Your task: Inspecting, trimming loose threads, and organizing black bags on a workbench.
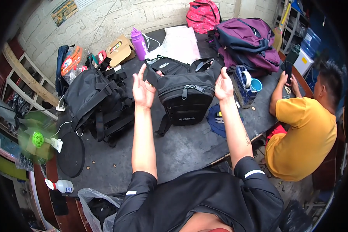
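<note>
A small black pouch bag (186,101) with grey zip pulls is held up over the middle of the dark bench (189,149), between the two raised hands. The left hand (143,89) is spread open beside the bag's left corner, its fingers (136,79) splayed and closed on nothing, the palm only brushing the strap end. The right hand (223,86) is set against the bag's right upper corner; its fingers are partly curled, but whether the fabric is actually pinched cannot be told from this view. The bag's lower edge appears to rest on the bench.

To the left a larger black backpack (98,104) lies close by, and a purple bottle (139,43) stands behind. A blue cup (256,85) sits just to the right, with a purple backpack (247,40) beyond it. A person in a yellow shirt (303,133) is seated at the right end.

For the bag to be handled well, both upper corners would best be gripped evenly, so that the front zip is kept facing up and the loose straps are kept from being caught on the neighbouring backpack.
</note>
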A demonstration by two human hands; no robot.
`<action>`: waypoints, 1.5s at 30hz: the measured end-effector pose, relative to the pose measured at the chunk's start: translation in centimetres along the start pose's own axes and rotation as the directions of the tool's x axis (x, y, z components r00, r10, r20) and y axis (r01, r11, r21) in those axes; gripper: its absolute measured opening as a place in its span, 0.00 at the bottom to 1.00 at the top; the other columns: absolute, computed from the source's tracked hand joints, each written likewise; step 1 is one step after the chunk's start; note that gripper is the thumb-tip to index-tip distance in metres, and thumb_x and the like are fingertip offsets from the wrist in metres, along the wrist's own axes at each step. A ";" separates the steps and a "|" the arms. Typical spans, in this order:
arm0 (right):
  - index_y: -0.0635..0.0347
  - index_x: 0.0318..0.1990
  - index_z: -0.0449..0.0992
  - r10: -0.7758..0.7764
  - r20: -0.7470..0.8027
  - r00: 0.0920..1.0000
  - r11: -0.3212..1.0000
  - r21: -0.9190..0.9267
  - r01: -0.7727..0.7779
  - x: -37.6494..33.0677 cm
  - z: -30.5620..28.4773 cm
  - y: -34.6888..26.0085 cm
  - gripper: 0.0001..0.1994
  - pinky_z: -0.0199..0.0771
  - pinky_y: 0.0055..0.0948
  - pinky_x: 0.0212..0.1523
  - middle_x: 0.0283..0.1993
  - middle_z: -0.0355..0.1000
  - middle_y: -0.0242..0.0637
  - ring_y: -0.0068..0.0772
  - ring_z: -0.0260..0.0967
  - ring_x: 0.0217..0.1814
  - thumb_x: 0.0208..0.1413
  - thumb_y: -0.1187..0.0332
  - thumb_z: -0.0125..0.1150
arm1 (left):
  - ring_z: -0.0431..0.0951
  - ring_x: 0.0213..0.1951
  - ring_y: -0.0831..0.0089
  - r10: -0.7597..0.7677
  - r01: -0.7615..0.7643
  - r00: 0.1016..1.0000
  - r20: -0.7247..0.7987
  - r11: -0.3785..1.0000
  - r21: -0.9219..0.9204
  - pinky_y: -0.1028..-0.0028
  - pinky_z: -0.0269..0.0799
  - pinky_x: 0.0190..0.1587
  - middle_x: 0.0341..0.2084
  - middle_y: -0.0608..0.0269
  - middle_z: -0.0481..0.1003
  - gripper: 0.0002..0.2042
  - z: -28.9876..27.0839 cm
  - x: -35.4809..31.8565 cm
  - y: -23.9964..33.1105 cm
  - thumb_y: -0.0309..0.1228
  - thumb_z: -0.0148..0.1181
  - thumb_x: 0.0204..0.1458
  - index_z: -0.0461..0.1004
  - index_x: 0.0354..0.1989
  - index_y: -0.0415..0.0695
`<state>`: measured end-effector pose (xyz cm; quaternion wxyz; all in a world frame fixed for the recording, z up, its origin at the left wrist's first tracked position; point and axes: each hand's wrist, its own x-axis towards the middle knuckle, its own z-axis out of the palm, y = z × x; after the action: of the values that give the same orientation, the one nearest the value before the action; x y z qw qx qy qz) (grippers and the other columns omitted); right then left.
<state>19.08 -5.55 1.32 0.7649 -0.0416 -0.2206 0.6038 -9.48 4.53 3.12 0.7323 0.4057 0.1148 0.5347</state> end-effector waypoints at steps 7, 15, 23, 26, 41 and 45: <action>0.61 0.47 0.75 0.051 0.122 0.991 0.892 -0.452 0.010 -0.7 7.7 2.3 0.13 0.67 0.28 0.52 0.43 0.75 0.29 0.22 0.70 0.46 0.64 0.63 0.51 | 0.74 0.48 0.69 0.113 -0.120 0.990 0.085 0.361 0.925 0.71 0.63 0.55 0.41 0.53 0.79 0.19 8.2 1.0 3.2 0.41 0.52 0.60 0.78 0.45 0.35; 0.59 0.52 0.64 -0.506 0.542 0.671 -0.298 -0.840 0.453 -1.7 11.2 3.5 0.38 0.62 0.32 0.47 0.46 0.66 0.38 0.34 0.62 0.46 0.31 0.64 0.80 | 0.74 0.32 0.85 -0.325 0.181 0.938 0.121 0.756 0.630 0.83 0.63 0.34 0.30 0.74 0.78 0.08 13.3 0.4 7.1 0.34 0.64 0.53 0.79 0.38 0.45; 0.61 0.48 0.70 -0.598 0.371 0.711 -0.134 -0.920 0.368 -0.6 7.4 -3.8 0.20 0.69 0.27 0.44 0.34 0.75 0.33 0.24 0.72 0.36 0.44 0.83 0.61 | 0.81 0.39 0.58 -0.110 0.117 0.979 0.170 0.993 -0.031 0.58 0.79 0.44 0.39 0.52 0.78 0.14 9.7 -2.3 8.4 0.33 0.57 0.58 0.72 0.46 0.36; 0.61 0.47 0.70 -0.654 0.446 0.612 -0.330 -0.895 0.300 -0.2 5.1 -7.4 0.21 0.69 0.26 0.40 0.31 0.75 0.34 0.27 0.73 0.34 0.42 0.83 0.63 | 0.77 0.34 0.78 -0.260 0.236 0.965 0.012 0.894 0.381 0.76 0.71 0.42 0.32 0.67 0.79 0.11 4.1 -1.9 6.8 0.36 0.63 0.54 0.78 0.37 0.39; 0.65 0.48 0.68 0.134 0.330 0.934 -0.086 -0.936 0.343 -4.0 5.6 10.2 0.26 0.71 0.38 0.48 0.45 0.65 0.47 0.47 0.69 0.46 0.39 0.68 0.69 | 0.70 0.25 0.86 -0.416 0.292 0.909 -0.006 0.627 0.722 0.82 0.63 0.30 0.22 0.72 0.75 0.11 0.1 -3.4 0.0 0.37 0.64 0.53 0.77 0.30 0.41; 0.62 0.45 0.68 0.154 0.379 0.912 -0.125 -0.909 0.399 -5.1 6.0 10.5 0.23 0.72 0.39 0.42 0.39 0.62 0.46 0.49 0.68 0.41 0.38 0.65 0.65 | 0.69 0.25 0.87 -0.527 0.330 0.849 0.034 0.581 0.744 0.83 0.62 0.31 0.22 0.75 0.75 0.10 -0.2 -4.7 0.9 0.36 0.68 0.50 0.78 0.29 0.43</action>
<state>6.35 -8.79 1.74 0.4718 -0.4617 -0.7353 0.1535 -12.10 0.59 2.41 0.6318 0.6807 0.3146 0.1964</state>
